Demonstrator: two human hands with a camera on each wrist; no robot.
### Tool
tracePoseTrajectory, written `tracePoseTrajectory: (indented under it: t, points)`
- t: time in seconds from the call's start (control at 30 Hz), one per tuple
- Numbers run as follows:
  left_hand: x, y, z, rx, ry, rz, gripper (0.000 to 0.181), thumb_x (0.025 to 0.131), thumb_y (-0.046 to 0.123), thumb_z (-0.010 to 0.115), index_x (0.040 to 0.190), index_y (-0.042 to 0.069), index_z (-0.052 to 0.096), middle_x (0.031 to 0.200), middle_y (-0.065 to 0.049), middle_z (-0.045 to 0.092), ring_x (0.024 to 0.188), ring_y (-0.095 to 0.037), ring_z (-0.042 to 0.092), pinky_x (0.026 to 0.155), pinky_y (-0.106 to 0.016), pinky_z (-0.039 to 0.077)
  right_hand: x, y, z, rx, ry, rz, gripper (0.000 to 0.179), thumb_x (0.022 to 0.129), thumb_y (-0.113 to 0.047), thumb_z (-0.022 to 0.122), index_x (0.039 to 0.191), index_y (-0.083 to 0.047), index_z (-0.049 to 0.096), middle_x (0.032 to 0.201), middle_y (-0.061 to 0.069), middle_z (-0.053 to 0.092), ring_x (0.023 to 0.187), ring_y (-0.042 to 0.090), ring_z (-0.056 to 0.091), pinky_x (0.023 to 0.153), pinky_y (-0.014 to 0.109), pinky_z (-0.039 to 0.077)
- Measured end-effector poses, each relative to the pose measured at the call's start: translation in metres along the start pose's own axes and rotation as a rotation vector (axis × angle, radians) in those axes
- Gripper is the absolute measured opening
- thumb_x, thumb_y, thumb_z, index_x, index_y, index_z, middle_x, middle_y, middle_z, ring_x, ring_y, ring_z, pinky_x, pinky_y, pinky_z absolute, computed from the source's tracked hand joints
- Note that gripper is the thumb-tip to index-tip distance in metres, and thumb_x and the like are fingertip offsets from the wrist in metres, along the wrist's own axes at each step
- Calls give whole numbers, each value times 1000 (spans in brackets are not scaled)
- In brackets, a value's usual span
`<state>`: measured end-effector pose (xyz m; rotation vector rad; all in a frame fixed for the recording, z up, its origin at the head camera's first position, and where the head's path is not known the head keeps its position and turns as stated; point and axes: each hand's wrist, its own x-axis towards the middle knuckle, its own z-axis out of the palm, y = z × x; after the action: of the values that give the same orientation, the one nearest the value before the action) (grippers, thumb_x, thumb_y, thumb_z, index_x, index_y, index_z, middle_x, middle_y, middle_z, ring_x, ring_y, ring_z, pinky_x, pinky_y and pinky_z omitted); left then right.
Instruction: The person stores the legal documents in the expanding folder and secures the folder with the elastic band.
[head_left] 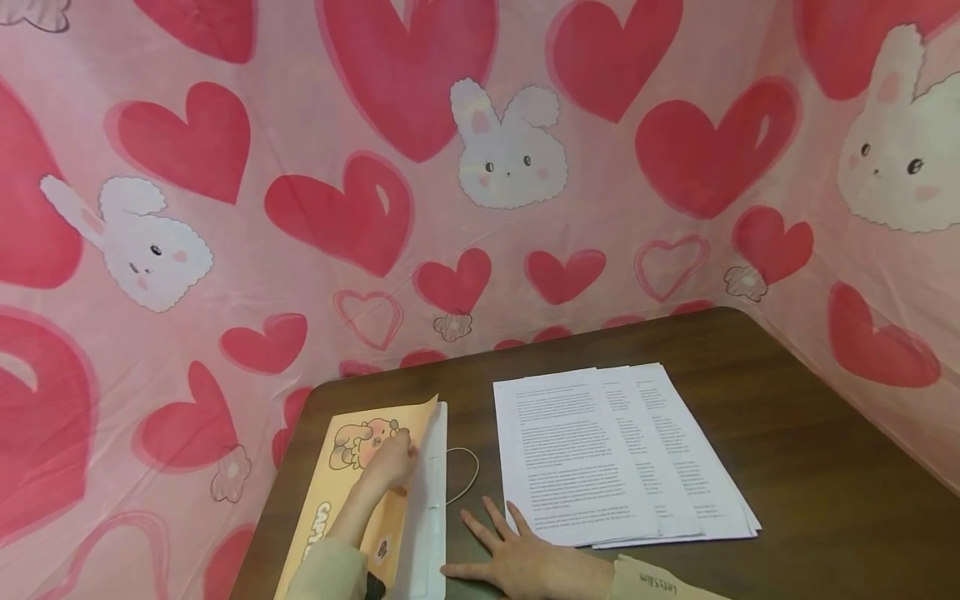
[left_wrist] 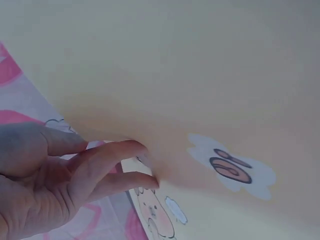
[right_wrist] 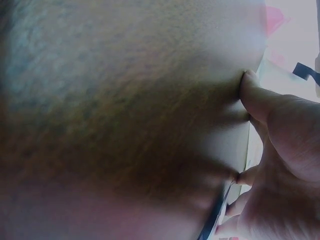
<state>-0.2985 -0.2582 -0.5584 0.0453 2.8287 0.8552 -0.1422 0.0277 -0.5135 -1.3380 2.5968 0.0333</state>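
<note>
A yellow folder [head_left: 318, 492] with a cartoon animal printed on its cover lies at the table's left side. My left hand [head_left: 395, 462] grips the cover's free edge, which is raised, and part of the white inside [head_left: 429, 508] shows. Up close in the left wrist view, the left hand [left_wrist: 60, 185] has its thumb and fingers bent at the edge of the yellow cover [left_wrist: 200, 75]. My right hand [head_left: 521, 562] rests on the table with fingers spread, between the folder and a stack of printed papers [head_left: 562, 467]. Its fingertips overlap the stack's lower left edge. In the right wrist view, the right hand [right_wrist: 290, 145] touches the tabletop.
A thin pale cord [head_left: 474, 475] loops out from the folder's right side onto the dark wooden table [head_left: 772, 417]. The papers lie fanned in overlapping piles. Pink cloth [head_left: 600, 192] with hearts and rabbits hangs behind and beside the table.
</note>
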Motion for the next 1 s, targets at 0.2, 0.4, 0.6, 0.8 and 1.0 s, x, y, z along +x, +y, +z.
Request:
tracePoseTrajectory:
  t: [0.2,0.4,0.6,0.8,1.0]
  points:
    - [-1,7,-11,101,53,58,53,103,3,62,149,-19,48,124,-37,71,101,-46,76,58,-38,64,0,1,0,16,-2,-5,73,101,-70,62,167,-60,32,183,8,25,166,45,31,128,60,40]
    - [-16,26,-29,-20,19,52,57,96,-8,62,150,-21,48,125,-40,69,111,-49,76,50,-35,64,-3,3,1,76,-6,-15,72,102,-69,62,167,-59,33,184,10,22,167,47,28,129,63,38]
    - [-22,33,-36,-22,24,52,49,97,-5,63,146,-13,61,121,-35,71,105,-45,78,51,-33,64,-4,4,3,83,-3,-20,72,102,-70,61,167,-59,32,184,10,22,167,47,28,128,64,39]
    - [-57,79,-58,-31,69,44,44,92,-11,63,136,-14,68,144,-47,58,109,-47,78,55,-33,65,-3,4,4,103,-5,-27,72,103,-69,62,167,-57,33,184,11,21,167,48,27,128,65,39]
    - [-70,96,-71,-83,43,1,45,95,-13,60,139,-15,65,141,-46,61,103,-44,80,54,-32,65,-1,3,3,92,-6,-22,71,102,-68,62,167,-58,34,184,11,23,167,47,28,129,63,38]
